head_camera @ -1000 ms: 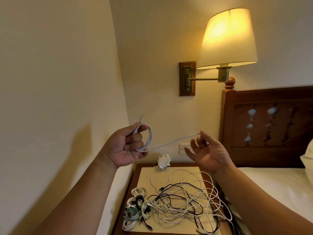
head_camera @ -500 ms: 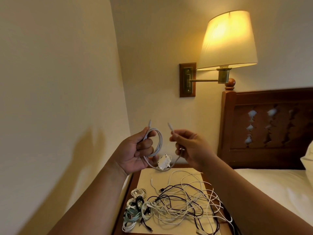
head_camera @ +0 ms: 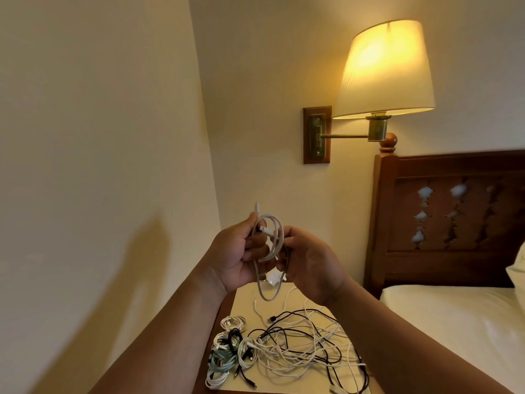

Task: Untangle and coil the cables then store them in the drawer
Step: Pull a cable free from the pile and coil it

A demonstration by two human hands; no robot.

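Observation:
A white cable (head_camera: 271, 240) is wound into loops in front of me, above the nightstand. My left hand (head_camera: 237, 254) grips the loops, with one plug end sticking up past the thumb. My right hand (head_camera: 308, 261) touches the right side of the loops, fingers curled round them. One loop hangs down below both hands. On the nightstand top (head_camera: 247, 295) lies a tangle of white and black cables (head_camera: 305, 344). Left of it sit several coiled cables (head_camera: 227, 354), white, black and pale green. No drawer is visible.
A white charger block (head_camera: 275, 277) sits at the back of the nightstand, partly hidden by my hands. A lit wall lamp (head_camera: 383, 72) hangs above. The bed (head_camera: 454, 317) and wooden headboard (head_camera: 454, 217) stand to the right. A wall runs close on the left.
My right hand has brought the free end of the white cable in to the left hand, closing the last length into the coil. Both hands now meet on the loops.

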